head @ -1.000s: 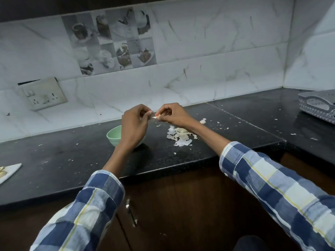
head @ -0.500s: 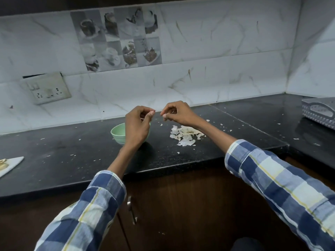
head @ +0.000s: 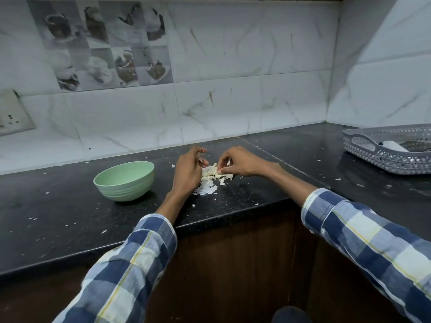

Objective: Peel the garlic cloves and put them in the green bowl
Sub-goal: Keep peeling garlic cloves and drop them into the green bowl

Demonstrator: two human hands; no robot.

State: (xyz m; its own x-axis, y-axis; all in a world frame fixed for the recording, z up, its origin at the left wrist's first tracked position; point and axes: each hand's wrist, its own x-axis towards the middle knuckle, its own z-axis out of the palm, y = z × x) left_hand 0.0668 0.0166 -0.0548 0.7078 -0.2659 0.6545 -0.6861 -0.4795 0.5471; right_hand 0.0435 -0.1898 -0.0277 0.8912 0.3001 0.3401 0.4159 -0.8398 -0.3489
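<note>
There was one green bowl (head: 124, 180) on the tabletop (head: 58, 213). One heap of peels (head: 211, 180) lay beside it, its pieces too many and too tangled to count. Two hands were there, a left hand (head: 187, 173) and a right hand (head: 238, 163). One grey basket (head: 382, 152) stood at the right. One wall socket (head: 10, 114) showed at the left edge.

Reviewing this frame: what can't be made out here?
- Head view: inside of the green bowl is hidden by its near wall.
- What the right hand pinches over the peel pile is too small to name.
- Left hand fingertips are turned away.
- Grey basket is cut off by the right edge.
</note>
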